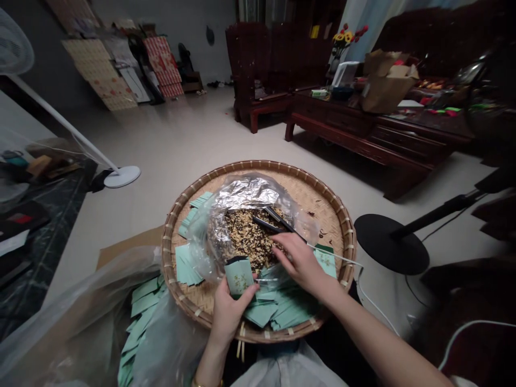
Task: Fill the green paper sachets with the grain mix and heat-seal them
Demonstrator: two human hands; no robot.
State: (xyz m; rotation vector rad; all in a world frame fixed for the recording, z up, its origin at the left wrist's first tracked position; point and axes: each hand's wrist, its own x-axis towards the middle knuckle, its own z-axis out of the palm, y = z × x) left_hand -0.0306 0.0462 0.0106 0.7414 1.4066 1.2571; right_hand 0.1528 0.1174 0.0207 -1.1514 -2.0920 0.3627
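Observation:
A round woven bamboo tray (341,215) rests in front of me. On it lies an open foil-lined plastic bag (242,196) with a heap of dried brown loose material (245,239). My left hand (229,312) is closed round a small pale green packet (239,277), held upright with its mouth open beside the heap. My right hand (300,263) reaches over the heap, its fingers curled at the material next to a pair of black tongs (274,219). Whether it grips anything is hidden. Several green packets (278,312) lie piled on the tray's near side.
A clear plastic bag (80,322) with more green packets (139,317) sits at lower left. A white fan stand (121,176) is to the left and a black stand base (391,244) to the right. Dark wooden chairs (262,70) and a low table (363,129) stand behind.

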